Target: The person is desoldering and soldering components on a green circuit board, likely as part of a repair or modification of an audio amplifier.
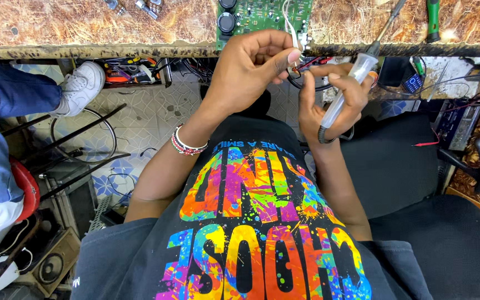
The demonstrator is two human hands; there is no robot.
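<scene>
A: Layout, big to small? Tabletop runs across the far edge, green circuit board lying on it with two black capacitors at its near-left corner. Both hands are up just off the tabletop's near edge, right below the board.

B: Which hand is nearer the board?

A: Left hand. It sits just under the board's near edge, fingers curled, thumb and forefinger pressed together pinching the wires that come down off the board. White lead in the pinch, red and black ones looping just beyond.

B: And the iron?

A: Soldering iron is in the right hand, fist wrapped round the pale handle. Long axis runs diagonal: cord end low by the wrist, metal shaft up and to the right, over the tabletop edge. Tip points away from the wires.

B: So wires relative to the right hand?

A: Up-left of it, just beside the right forefinger, which reaches toward the pinch. Touching or not, can't tell.
</scene>
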